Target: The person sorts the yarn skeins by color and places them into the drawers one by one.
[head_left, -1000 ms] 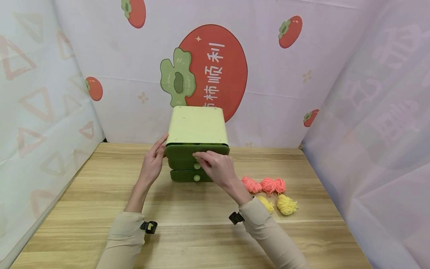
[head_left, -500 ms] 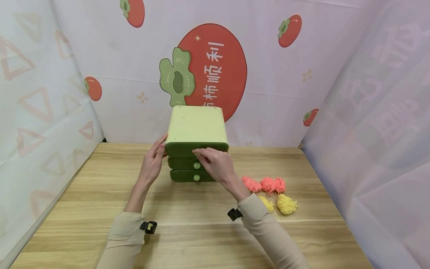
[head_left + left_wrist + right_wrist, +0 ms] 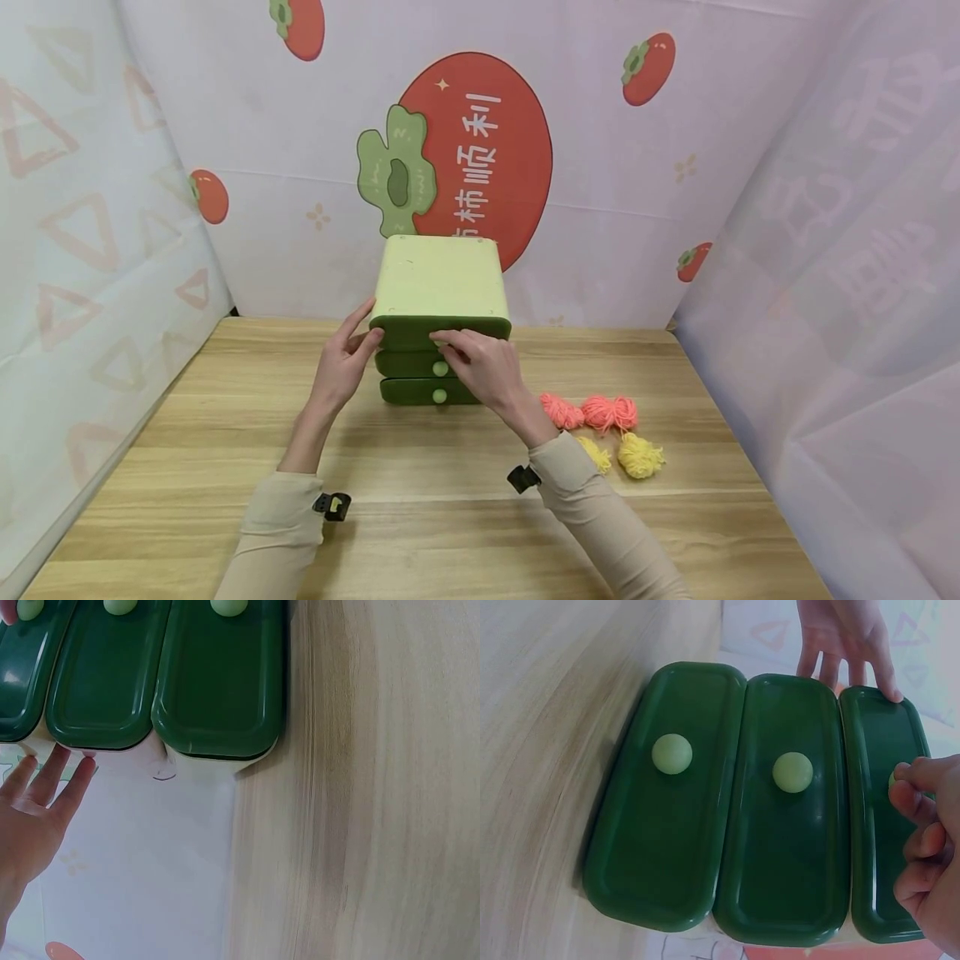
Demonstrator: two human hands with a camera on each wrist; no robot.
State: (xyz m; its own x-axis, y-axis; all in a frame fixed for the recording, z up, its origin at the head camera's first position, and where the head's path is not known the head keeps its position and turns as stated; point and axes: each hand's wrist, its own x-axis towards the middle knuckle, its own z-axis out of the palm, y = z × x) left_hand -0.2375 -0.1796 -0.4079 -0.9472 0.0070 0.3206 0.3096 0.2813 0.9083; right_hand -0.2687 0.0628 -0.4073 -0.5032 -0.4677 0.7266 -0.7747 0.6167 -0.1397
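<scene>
Right hand (image 3: 487, 367) pinches knob (image 3: 892, 781) of top drawer (image 3: 407, 335), knob lying far and left from palm; drawer's long axis runs left to right across cabinet's (image 3: 441, 279) near face; left hand (image 3: 341, 367), fingers straight, touches cabinet's left side, thumb on drawer's left end

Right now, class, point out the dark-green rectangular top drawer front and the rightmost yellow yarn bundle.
Top drawer front (image 3: 875, 821): right wrist view, its flat panel.
Rightmost yellow yarn bundle (image 3: 641, 456): head view, its middle.
</scene>
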